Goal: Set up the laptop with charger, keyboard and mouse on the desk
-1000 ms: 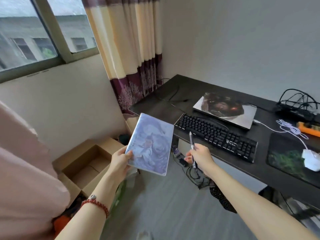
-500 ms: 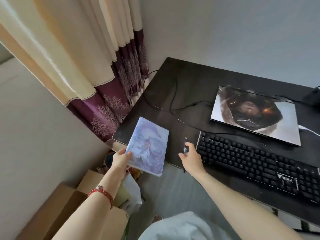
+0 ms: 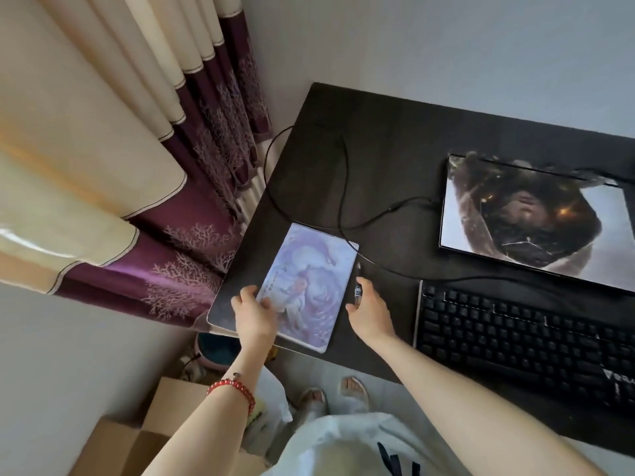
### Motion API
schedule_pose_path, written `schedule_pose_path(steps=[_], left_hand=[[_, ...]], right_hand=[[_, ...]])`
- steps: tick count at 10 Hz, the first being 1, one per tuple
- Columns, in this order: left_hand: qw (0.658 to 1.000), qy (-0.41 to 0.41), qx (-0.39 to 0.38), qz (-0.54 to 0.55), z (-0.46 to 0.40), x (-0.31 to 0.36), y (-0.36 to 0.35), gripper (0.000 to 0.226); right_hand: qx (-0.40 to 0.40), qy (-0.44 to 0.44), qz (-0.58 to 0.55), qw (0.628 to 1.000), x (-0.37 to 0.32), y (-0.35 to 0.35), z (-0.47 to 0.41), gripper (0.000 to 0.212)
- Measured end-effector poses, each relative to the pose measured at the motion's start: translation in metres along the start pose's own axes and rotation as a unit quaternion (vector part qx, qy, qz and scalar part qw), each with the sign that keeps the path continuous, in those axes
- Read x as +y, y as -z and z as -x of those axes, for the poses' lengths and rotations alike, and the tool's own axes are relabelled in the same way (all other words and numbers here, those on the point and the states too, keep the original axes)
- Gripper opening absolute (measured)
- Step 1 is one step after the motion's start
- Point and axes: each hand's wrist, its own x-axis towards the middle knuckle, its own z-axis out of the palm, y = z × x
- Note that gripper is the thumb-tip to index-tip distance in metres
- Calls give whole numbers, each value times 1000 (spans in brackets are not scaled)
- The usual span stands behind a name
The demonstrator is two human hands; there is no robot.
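A closed laptop (image 3: 536,214) with a dark picture on its lid lies at the back right of the black desk (image 3: 378,139). In front of it sits a black keyboard (image 3: 522,341). Black cables (image 3: 347,187) run across the desk to the laptop. A pale purple illustrated notebook (image 3: 309,286) lies flat on the desk's front left corner. My left hand (image 3: 252,312) holds its near left edge. My right hand (image 3: 369,305) holds a dark pen (image 3: 358,286) just right of the notebook, against the desk. The mouse is out of view.
Cream and purple curtains (image 3: 165,187) hang left of the desk. Cardboard boxes (image 3: 137,441) and a round teal bin (image 3: 220,348) stand on the floor below the desk corner. My feet in sandals (image 3: 333,395) stand at the desk's front edge.
I have stepped up to the desk and brought both hands down. The notebook has gone from the air onto the desk's front left corner, and the pen has come down beside it.
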Motion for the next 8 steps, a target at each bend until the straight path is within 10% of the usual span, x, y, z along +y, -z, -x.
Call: schedule_pose_path(steps=[3, 8], left_hand=[[908, -289, -79, -294, 7, -18, -20, 60], [903, -298, -78, -300, 13, -2, -19, 52]], right_hand=[[37, 3, -4, 999, -1, -16, 12, 51], [1, 19, -58, 998, -3, 18, 19, 42]])
